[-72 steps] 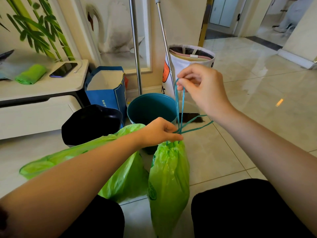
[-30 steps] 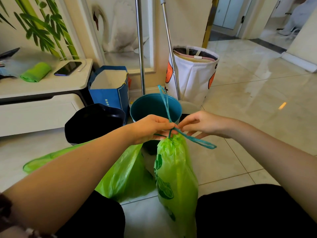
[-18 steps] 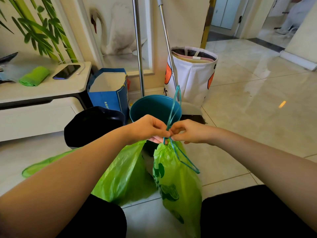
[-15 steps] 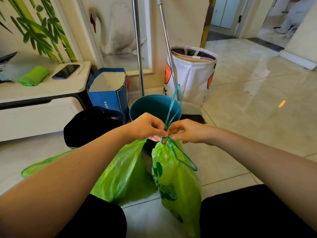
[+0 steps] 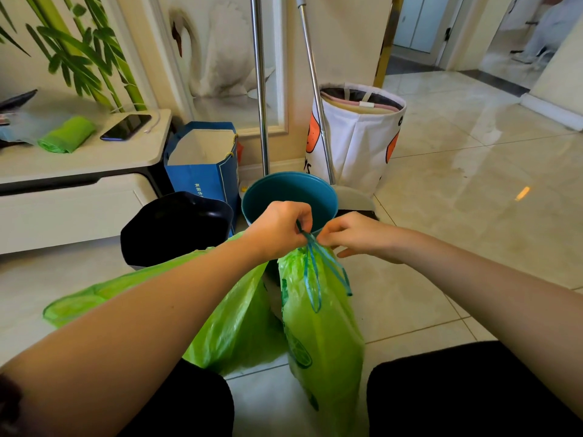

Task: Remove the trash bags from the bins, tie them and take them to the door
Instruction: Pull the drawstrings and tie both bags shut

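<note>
A green trash bag [image 5: 321, 326] hangs between my knees, its neck gathered at the top. Its blue drawstring [image 5: 315, 272] droops in two loops down the front of the bag. My left hand [image 5: 277, 228] pinches the drawstring at the bag's neck. My right hand [image 5: 356, 234] pinches it from the other side, fingertips almost touching the left ones. A second green trash bag [image 5: 233, 316] lies open on the floor under my left forearm. Behind my hands stand a teal bin [image 5: 290, 190] and a black bin [image 5: 176, 225].
A blue paper bag [image 5: 205, 165] and a white fabric basket [image 5: 356, 137] stand by the wall, with two metal poles [image 5: 262, 89] between them. On the low white cabinet [image 5: 79, 184] at the left lie a phone [image 5: 126, 127] and a green roll [image 5: 66, 135]. A doorway [image 5: 416, 29] opens far right.
The drawstring loop that stood up above my hands has dropped and now hangs down the bag's front. My hands have stayed together at the bag's neck.
</note>
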`<state>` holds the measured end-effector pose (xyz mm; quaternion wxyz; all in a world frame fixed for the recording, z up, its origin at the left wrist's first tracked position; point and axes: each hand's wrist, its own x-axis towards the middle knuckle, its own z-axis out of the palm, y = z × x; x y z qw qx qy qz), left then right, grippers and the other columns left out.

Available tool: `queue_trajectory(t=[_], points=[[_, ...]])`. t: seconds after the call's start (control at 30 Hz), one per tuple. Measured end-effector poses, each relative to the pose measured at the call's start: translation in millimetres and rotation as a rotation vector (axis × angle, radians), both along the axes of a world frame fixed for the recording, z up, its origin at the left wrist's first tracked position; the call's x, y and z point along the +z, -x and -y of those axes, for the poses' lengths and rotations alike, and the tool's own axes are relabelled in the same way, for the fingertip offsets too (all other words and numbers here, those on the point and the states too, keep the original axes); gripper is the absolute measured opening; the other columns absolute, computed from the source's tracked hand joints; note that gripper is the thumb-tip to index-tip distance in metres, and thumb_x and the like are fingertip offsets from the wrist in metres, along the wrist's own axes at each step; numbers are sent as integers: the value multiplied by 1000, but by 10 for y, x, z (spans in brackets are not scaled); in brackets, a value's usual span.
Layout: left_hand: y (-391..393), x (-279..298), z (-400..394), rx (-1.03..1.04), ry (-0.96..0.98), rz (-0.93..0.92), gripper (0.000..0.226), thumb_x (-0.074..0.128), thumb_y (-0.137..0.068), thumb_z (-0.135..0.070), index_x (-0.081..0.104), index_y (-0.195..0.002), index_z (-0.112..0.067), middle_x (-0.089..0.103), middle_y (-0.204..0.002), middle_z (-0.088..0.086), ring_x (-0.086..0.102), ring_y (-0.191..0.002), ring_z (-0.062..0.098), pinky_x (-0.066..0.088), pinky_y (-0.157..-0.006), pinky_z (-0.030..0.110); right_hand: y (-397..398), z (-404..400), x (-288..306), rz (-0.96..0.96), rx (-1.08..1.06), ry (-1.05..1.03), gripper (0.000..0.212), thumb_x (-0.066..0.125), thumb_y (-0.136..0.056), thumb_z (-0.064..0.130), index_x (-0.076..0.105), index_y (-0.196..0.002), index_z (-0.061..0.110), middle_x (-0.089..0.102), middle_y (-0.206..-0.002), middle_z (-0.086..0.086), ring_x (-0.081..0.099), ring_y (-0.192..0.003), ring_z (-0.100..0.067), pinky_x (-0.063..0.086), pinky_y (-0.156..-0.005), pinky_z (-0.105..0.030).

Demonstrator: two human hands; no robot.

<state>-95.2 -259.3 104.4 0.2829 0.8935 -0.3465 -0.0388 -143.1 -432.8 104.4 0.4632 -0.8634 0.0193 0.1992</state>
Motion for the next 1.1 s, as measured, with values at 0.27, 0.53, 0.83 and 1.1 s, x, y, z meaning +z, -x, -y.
queue_trajectory(t=[0.27, 0.53, 0.83, 1.1], points=[[28, -52, 3, -8, 72, 50, 16, 69, -68, 1, 58, -73, -10, 61, -79, 7, 62, -71, 25, 46, -65, 33, 26, -59, -71, -80, -130, -128, 13, 62, -90, 22, 69, -98, 14, 69, -98, -16, 65, -82, -17, 58, -74, -30], [62, -72, -1, -25, 114, 46, 14, 68, -73, -1, 59, -75, -11, 60, -77, 0, 61, -71, 25, 45, -63, 30, 51, -74, -79, -134, -147, -194, 17, 60, -92, 19, 68, -106, 19, 67, -89, 1, 65, -83, -13, 56, -85, -36], [-66, -64, -41, 26, 221, -131, 14, 78, -72, -12, 65, -70, -10, 67, -70, -1, 60, -62, 6, 53, -66, 31, -17, -119, 21, -140, -331, -457, 13, 57, -87, 4, 63, -78, 12, 61, -77, -7, 61, -72, -16, 52, -64, -28], [-62, -5, -84, 49, 255, -373, 14, 77, -75, -7, 65, -70, -2, 62, -65, 1, 62, -56, 7, 55, -57, 22, -62, -59, 12, 194, -139, 24, 14, 64, -86, 16, 63, -77, 27, 56, -76, -5, 52, -74, -16, 45, -68, -29]])
